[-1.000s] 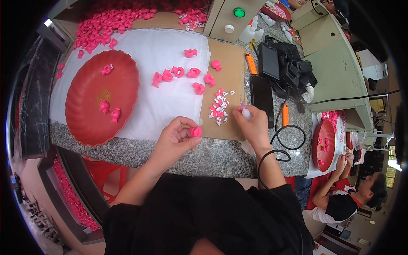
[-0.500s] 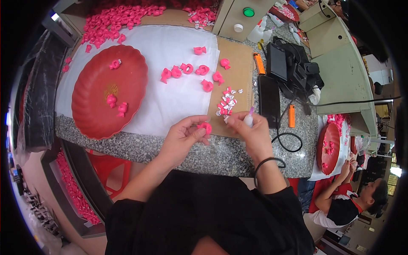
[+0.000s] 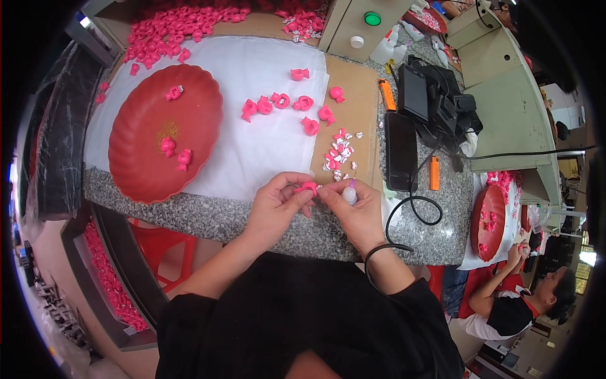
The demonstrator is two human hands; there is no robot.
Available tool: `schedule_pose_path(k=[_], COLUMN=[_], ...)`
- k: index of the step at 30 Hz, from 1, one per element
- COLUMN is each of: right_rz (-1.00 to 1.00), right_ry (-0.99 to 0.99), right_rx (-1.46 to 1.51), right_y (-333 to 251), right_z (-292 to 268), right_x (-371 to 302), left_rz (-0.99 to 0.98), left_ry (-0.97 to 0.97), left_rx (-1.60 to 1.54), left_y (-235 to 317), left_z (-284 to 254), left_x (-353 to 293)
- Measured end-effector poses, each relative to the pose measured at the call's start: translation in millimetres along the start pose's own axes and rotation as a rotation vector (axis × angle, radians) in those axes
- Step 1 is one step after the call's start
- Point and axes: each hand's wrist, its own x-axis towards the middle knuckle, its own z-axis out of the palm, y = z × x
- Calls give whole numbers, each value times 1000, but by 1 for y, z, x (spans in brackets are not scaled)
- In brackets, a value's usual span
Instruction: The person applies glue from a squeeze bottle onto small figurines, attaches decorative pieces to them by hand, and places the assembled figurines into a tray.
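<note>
Between the thumb and fingers of my left hand point(image 3: 273, 208) is a small pink plastic figure part point(image 3: 308, 187). My right hand point(image 3: 361, 221) is closed round a small white squeeze bottle point(image 3: 349, 194) with a thin purple tip pointing up. The thumb and forefinger of that hand also pinch a tiny pale piece point(image 3: 320, 188) against the pink part; its shape is mostly hidden. Beyond my hands lies a pile of small white-and-pink pieces point(image 3: 339, 150) on brown cardboard point(image 3: 360, 101). Several pink parts point(image 3: 281, 101) are spread over a white cloth point(image 3: 265, 145) and the cardboard.
A red scalloped tray point(image 3: 136, 126) with a few pink parts stands at left. Heaped pink parts point(image 3: 177, 28) fill the back shelf. To the right are a phone point(image 3: 400, 151), orange lighters point(image 3: 434, 173), a black device point(image 3: 415, 91) and a looping cable point(image 3: 435, 218). A co-worker point(image 3: 505, 303) sits far right.
My right hand has moved left from beside the white-and-pink pile to meet the pink part in my left hand, bringing the bottle and a tiny piece. My left hand has stayed nearly in place.
</note>
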Motion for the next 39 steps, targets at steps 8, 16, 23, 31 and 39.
schedule_pose_path(k=[8,16,23,31,39], right_rz=[202,188,155,167,175], right_ry=[-78,-83,-104,-157,-124], right_rx=[324,349,337,429,411], right_y=[5,11,10,10,5], right_z=[-1,6,7,4,7], right_x=[2,-7,-6,-6,-5], left_rz=[-44,-73,-106,-84,-87], left_ry=[-21,-61,-37,-38,-70], left_rx=[-75,-117,-117,-127,-84], left_y=[1,2,2,3,6], left_z=[-1,-2,-3,2,1], left_x=[0,-1,0,1,-5])
